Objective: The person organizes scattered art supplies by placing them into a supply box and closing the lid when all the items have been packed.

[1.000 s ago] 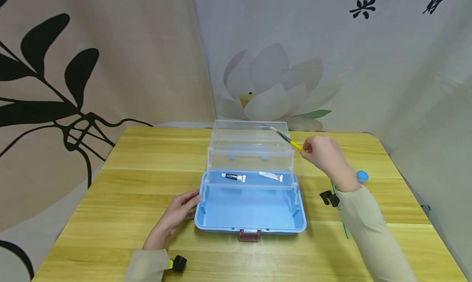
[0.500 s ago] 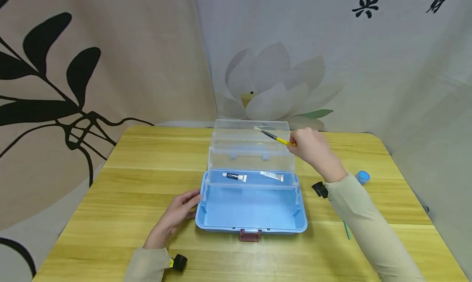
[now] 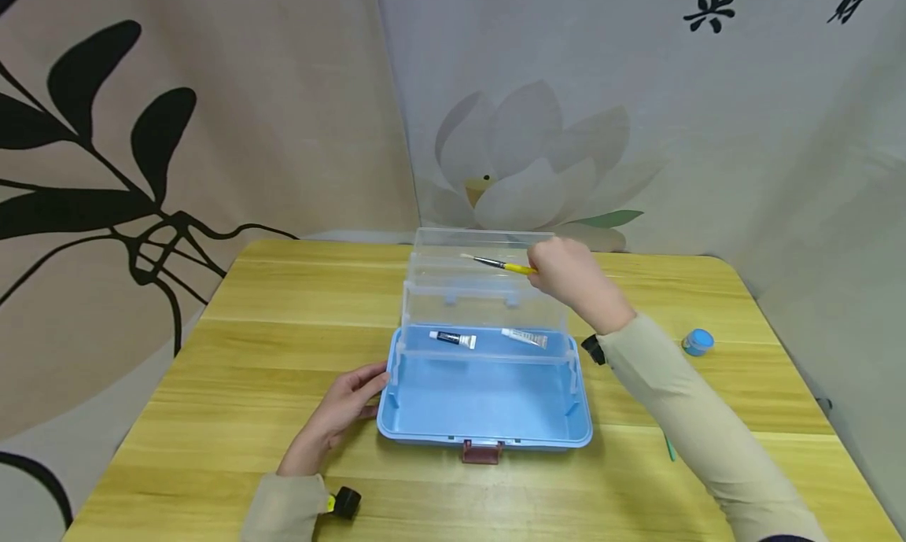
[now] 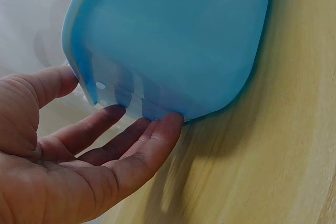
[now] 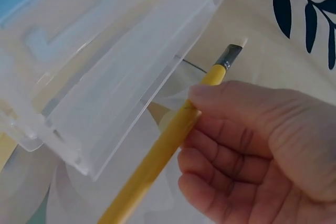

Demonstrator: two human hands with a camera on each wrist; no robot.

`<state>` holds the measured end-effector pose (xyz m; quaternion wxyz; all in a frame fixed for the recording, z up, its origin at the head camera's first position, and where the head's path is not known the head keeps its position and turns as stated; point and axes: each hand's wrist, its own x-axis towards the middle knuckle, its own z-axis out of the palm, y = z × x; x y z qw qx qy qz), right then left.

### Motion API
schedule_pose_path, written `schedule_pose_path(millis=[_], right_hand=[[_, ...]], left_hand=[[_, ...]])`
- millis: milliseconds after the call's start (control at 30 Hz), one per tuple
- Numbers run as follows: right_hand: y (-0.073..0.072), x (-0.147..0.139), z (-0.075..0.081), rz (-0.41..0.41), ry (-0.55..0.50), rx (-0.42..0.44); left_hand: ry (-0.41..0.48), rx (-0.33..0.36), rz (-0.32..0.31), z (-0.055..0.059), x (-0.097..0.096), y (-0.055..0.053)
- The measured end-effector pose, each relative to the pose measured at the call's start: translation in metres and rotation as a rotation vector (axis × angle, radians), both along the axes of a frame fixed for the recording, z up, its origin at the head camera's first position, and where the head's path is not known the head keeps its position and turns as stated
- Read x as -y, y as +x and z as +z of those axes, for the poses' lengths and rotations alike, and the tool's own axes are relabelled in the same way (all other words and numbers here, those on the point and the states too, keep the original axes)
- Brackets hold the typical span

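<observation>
In the head view my right hand point(image 3: 572, 278) pinches a yellow paintbrush point(image 3: 520, 269), its pale bristles pointing left over the raised clear trays point(image 3: 484, 306). The right wrist view shows thumb and fingers on the yellow handle point(image 5: 157, 163), the dark ferrule point(image 5: 230, 56) past the thumb. A light blue storage box point(image 3: 484, 404) stands open on the table. My left hand point(image 3: 342, 408) holds its left end; the left wrist view has the thumb at the rim and fingertips against the blue wall point(image 4: 178, 51). Two paint tubes, one black-labelled point(image 3: 451, 339) and one white point(image 3: 524, 337), lie in the front tray.
A small blue-capped jar point(image 3: 697, 342) stands on the table point(image 3: 283, 314) at the right. A thin green stick point(image 3: 669, 447) lies there, mostly hidden beneath the right forearm. A brown latch point(image 3: 481, 452) sticks out from the box's front. Cloth point(image 3: 297, 117) hangs behind.
My right hand has carried the paintbrush leftward and a little farther back, over the raised trays, turning it nearer to level. The left hand keeps its place at the box.
</observation>
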<state>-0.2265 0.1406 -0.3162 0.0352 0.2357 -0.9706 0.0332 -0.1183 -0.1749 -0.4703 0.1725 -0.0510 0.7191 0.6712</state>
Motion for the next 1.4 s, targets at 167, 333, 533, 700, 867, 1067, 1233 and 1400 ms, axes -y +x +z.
schedule_pose_path(millis=[167,333,533,700,867,1067,1233,1400], right_hand=[[-0.005,0.01,0.003,0.057,0.016,-0.015],[-0.012,0.02,0.001,0.095,0.039,-0.036],[-0.022,0.032,-0.003,0.118,0.067,-0.019],[-0.027,0.039,-0.007,0.161,0.069,-0.009],[-0.031,0.044,-0.01,0.172,0.048,0.003],[-0.036,0.046,-0.016,0.167,0.056,0.019],[-0.038,0.046,-0.019,0.15,0.07,0.041],[-0.039,0.048,-0.019,0.148,0.07,0.06]], left_hand=[[0.0,-0.002,0.0,0.0,0.0,0.0],[-0.01,-0.006,0.006,0.0,0.0,0.001],[0.0,-0.006,0.001,0.003,0.0,0.001],[0.004,-0.017,-0.014,0.004,0.0,0.002],[0.005,-0.013,-0.011,0.002,0.0,0.002],[0.018,-0.004,-0.007,0.0,0.0,0.001],[0.021,-0.011,-0.012,0.0,0.0,0.001],[0.014,-0.007,-0.003,0.0,0.0,0.001]])
